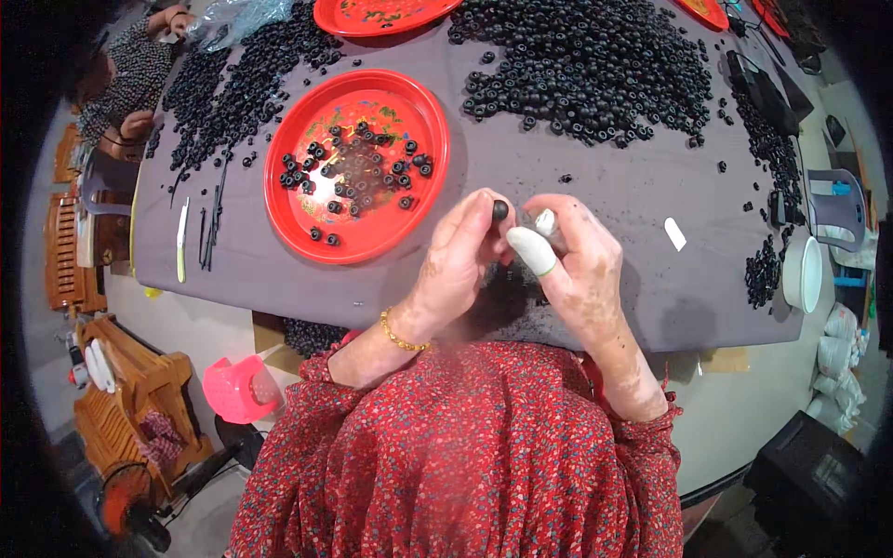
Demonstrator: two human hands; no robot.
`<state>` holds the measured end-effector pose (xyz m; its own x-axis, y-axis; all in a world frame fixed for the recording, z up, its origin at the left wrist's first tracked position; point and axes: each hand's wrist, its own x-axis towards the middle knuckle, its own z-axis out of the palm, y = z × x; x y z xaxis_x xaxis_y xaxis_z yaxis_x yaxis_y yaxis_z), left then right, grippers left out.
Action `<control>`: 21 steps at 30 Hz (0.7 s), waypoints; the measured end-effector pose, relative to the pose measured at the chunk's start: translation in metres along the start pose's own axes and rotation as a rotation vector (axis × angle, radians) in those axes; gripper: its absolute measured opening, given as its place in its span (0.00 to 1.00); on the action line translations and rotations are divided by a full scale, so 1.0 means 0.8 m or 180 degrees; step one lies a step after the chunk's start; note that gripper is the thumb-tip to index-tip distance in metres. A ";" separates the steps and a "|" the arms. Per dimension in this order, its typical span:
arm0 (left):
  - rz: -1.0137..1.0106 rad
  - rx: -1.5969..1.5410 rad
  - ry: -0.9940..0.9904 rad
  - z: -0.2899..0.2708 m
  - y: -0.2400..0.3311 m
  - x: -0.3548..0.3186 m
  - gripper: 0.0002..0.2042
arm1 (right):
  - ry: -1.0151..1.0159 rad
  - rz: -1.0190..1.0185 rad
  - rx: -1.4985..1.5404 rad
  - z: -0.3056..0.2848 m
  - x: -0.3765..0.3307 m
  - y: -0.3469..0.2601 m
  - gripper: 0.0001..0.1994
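Observation:
My left hand (448, 265), with a gold bracelet at the wrist, pinches a small round black part (500, 210) between thumb and fingers. Close beside it is my right hand (588, 265), a white cover (532, 251) on its thumb and another white wrapping on a fingertip. The right fingers are curled together; whatever they grip is hidden. Left of my hands, a round red tray (279, 200) carries many loose black parts (358, 172) like the one I hold. Dark crumbs lie on the grey cloth beneath my hands.
Big heaps of black parts (586, 74) cover the far grey tablecloth (521, 158). A slim pale-handled knife (182, 244) and thin black rods (214, 223) lie at left. A white chip (674, 234) and a white bowl (802, 272) are to the right. Another person (135, 88) sits far left.

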<state>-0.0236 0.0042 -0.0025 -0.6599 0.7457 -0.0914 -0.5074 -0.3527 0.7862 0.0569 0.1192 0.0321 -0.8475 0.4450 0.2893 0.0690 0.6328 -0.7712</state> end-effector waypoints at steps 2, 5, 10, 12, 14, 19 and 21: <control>-0.0110 0.0049 -0.0017 -0.001 0.001 -0.003 0.14 | -0.0028 -0.0251 -0.0217 -0.002 0.006 0.002 0.17; -0.0331 0.0123 0.0021 0.005 0.008 -0.006 0.15 | -0.0055 -0.0599 -0.0486 -0.004 0.009 0.000 0.18; -0.0385 0.0221 -0.0157 -0.002 0.003 -0.005 0.14 | 0.0017 -0.0788 -0.0659 0.000 0.010 -0.001 0.19; -0.0387 0.0204 -0.0171 -0.006 0.001 -0.005 0.13 | -0.0048 -0.0745 -0.0663 0.000 0.010 -0.001 0.20; -0.0382 0.0206 -0.0162 -0.004 0.001 -0.005 0.13 | -0.0044 -0.0734 -0.0678 0.001 0.010 -0.001 0.20; -0.0374 0.0282 -0.0141 -0.005 0.000 -0.004 0.14 | -0.0034 -0.0742 -0.0715 0.003 0.010 0.003 0.20; -0.0354 0.0281 -0.0152 -0.007 -0.001 -0.004 0.14 | 0.0040 -0.0822 -0.0881 0.004 0.010 0.004 0.22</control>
<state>-0.0239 -0.0009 -0.0061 -0.5742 0.8042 -0.1536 -0.5239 -0.2167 0.8237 0.0486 0.1229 0.0298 -0.8492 0.2550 0.4624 -0.0050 0.8717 -0.4900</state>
